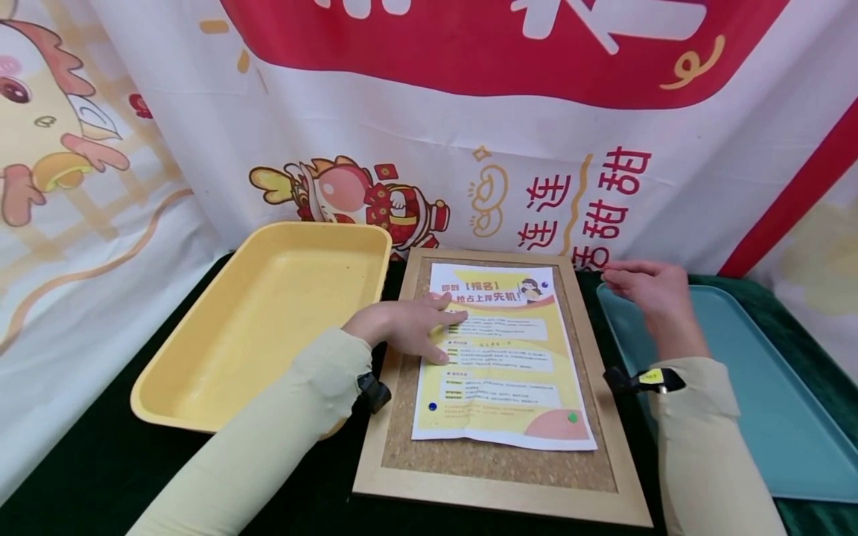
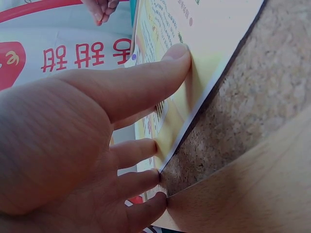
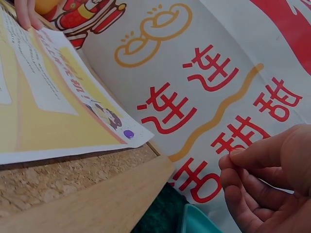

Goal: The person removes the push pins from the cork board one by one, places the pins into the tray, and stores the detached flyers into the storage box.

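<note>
A yellow and white printed sheet (image 1: 499,372) lies on a wood-framed cork board (image 1: 503,473). Blue pushpins mark its top right (image 1: 545,284) and bottom left (image 1: 432,406) corners, and a green pushpin (image 1: 573,418) its bottom right. With fingers spread, my left hand (image 1: 412,327) rests on the sheet's upper left edge, covering part of it. My right hand (image 1: 646,294) is raised beyond the board's right edge, over the blue tray's far left corner. In the right wrist view, its thumb and index fingertips (image 3: 233,155) meet; anything small between them is hidden.
To the board's left stands a deep yellow tray (image 1: 268,320), tilted. A shallow blue tray (image 1: 771,402) lies on the right. Dark green cloth (image 1: 87,476) covers the table. A printed white curtain (image 1: 415,112) hangs close behind the board.
</note>
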`<state>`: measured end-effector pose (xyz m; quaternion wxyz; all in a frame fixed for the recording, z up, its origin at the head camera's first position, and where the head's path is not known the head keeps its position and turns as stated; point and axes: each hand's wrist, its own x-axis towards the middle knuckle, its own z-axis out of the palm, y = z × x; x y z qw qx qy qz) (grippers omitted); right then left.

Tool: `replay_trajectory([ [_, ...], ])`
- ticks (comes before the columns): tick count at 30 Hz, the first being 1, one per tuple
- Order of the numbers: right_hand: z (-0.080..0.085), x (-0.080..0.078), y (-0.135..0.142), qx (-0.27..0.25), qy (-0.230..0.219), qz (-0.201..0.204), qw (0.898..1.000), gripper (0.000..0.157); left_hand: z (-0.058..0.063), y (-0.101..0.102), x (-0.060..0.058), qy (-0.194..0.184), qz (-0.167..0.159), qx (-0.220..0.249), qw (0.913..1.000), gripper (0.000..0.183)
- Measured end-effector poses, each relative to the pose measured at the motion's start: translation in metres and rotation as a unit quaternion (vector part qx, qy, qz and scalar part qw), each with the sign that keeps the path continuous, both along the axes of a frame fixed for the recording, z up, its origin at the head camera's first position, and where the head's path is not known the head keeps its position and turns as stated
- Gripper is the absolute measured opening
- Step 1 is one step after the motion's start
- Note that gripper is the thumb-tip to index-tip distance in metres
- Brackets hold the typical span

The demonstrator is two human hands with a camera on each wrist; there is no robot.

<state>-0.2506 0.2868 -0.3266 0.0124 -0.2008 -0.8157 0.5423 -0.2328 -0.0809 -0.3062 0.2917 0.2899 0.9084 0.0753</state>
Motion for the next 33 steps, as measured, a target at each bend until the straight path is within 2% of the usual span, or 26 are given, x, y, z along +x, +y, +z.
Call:
replay_trajectory([
  [9, -0.005, 0.002, 0.016, -0.008, -0.015, -0.005, 1.000, 0.053, 0.000, 0.000, 0.001, 0.001, 0.002, -0.002, 1.0000, 0.081],
  [21, -0.019, 0.004, 0.031, 0.015, -0.089, -0.030, 0.995, 0.051, -0.001, 0.000, 0.001, 0.005, 0.002, -0.004, 1.0000, 0.081],
  [33, -0.028, 0.008, 0.046, 0.026, -0.126, -0.010, 0.992, 0.050, -0.002, 0.000, 0.000, 0.007, -0.002, -0.001, 1.0000, 0.080],
])
